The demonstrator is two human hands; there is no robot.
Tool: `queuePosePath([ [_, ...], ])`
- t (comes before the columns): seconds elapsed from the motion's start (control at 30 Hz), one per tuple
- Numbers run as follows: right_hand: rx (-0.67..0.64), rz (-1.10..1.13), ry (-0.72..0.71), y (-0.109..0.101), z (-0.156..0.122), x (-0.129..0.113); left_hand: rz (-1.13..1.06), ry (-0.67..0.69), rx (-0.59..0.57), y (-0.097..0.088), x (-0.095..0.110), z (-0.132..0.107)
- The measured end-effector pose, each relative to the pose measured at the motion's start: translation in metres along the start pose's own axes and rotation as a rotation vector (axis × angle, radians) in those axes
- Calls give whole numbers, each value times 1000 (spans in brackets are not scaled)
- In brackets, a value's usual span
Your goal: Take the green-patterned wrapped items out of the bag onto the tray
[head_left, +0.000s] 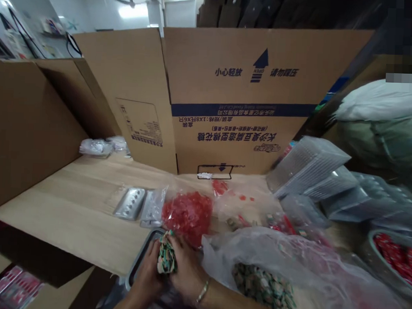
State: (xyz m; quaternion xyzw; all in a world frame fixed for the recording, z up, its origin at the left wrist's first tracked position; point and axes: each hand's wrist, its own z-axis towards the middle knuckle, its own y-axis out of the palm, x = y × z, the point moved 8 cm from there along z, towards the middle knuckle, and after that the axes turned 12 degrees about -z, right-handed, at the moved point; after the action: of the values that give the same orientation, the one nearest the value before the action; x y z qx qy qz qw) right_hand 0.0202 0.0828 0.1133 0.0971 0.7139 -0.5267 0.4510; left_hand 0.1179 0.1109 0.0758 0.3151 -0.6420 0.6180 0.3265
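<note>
A clump of small green-and-tan pieces point(167, 257) is clasped between the left hand point(150, 266) and the right hand point(186, 267), pressed from both sides, with its top left exposed between the thumbs. By its look, the clump may be judged light, but loose: single pieces could be shed if pressure is eased on one side. It is best taken by the flanks, with palms cupped low and even, moderate pressure applied; whether the pieces are slippery or brittle cannot be told. Directly below the grip, a grey-rimmed tray point(131, 268) is partly covered by the hands. Just beyond the grip, red pieces point(188, 214) are heaped in thin plastic, and silvery packs point(130, 203) are laid farther off, to the left. Right of the grip, similar green-and-tan bits point(265, 285) are held in a translucent bag point(250, 239); well past it, transparent containers point(310, 165) are stacked. Farthest ahead, the table is walled by a printed carton point(242, 90).
</note>
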Motion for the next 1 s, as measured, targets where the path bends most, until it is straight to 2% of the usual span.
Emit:
queuePosePath([
  [0.07, -68, -37, 38, 48, 19, 25, 40, -62, -54, 12, -44, 1],
  [0.13, -145, -88, 91, 86, 28, 54, 60, -115, -109, 27, -78, 1],
  [0.23, -251, -141, 116, 115, 28, 85, 113, -183, -185, 41, -106, -3],
  [0.3, -389, -209, 121, 122, 22, 98, 159, -226, -215, 40, -117, -7],
  [0.4, -595, -360, 186, 121, 6, 116, 208, -274, -245, 31, -127, -12],
  [0.47, -595, -467, 196, 112, -2, 120, 234, -247, -297, 29, -128, -12],
  [0.57, -529, -601, 44, 100, -8, 100, 297, -89, -375, 34, -119, -8],
  [0.63, -565, -632, -74, 93, -15, 78, 340, 51, -406, 39, -113, -5],
  [0.7, -586, -549, -150, 71, -22, 52, 374, 151, -412, 40, -117, -4],
  [0.73, -549, -455, -171, 50, -26, 38, 390, 183, -402, 39, -122, -3],
  [0.8, -383, -205, -171, -10, -39, 22, 416, 258, -321, 31, -129, -2],
  [0.87, -157, 8, -64, -82, -63, 33, 415, 369, -193, 22, -117, -1],
  [0.93, -18, 115, 194, -136, -103, 77, 357, 463, -90, 19, -78, 2],
  [1.0, -81, 119, 474, -152, -150, 132, 207, 541, -120, 32, -7, 8],
])
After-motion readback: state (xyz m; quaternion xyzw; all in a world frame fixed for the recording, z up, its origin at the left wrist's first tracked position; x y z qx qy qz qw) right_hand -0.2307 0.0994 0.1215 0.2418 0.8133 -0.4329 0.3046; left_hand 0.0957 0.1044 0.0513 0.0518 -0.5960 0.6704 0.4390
